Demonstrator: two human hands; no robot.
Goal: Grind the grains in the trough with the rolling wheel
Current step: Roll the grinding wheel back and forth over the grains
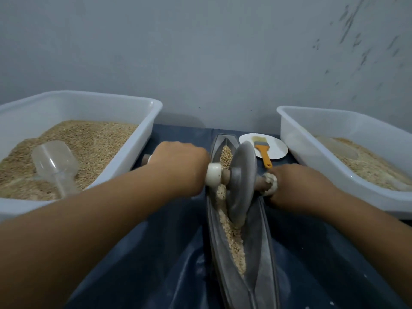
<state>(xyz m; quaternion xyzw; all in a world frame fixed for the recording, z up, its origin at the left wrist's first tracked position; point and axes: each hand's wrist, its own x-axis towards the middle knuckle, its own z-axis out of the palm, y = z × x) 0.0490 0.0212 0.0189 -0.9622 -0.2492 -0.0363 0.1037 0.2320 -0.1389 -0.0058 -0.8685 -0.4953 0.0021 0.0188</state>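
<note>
Mid-grind, by my read: the rolling wheel (242, 181) stands on edge in the trough (265, 241), roughly at its middle, leaning a little to one side. My left hand (180, 161) is curled round the axle handle (214, 173) left of the wheel; my right hand (296, 186) grips the handle stub on the wheel's right, wrapped in something pale. Both grips are clamped on the handle, knuckles up. The grains (234, 239) lie along the trough floor: whole-looking kernels beyond the wheel toward the wall, a paler, clumped run on my side of it, so I judge the near stretch partly crushed and the far stretch barely touched. Next move, as I see it: push the wheel away along the channel over the far kernels, both hands level so the disc stays centred and does not ride up a wall. Room around the trough: left of it, the white bin (142, 134) of grain with a clear scoop (55, 163) lies near my left knuckles; right of it, a second bin (296, 139) lies near my right hand. Beyond the trough's far tip, slightly right, a small plate (278, 148) carries an orange-handled brush (263, 152), close to the wheel's forward path. The tabletop cover (156, 253) is dark blue and wrinkled.
</note>
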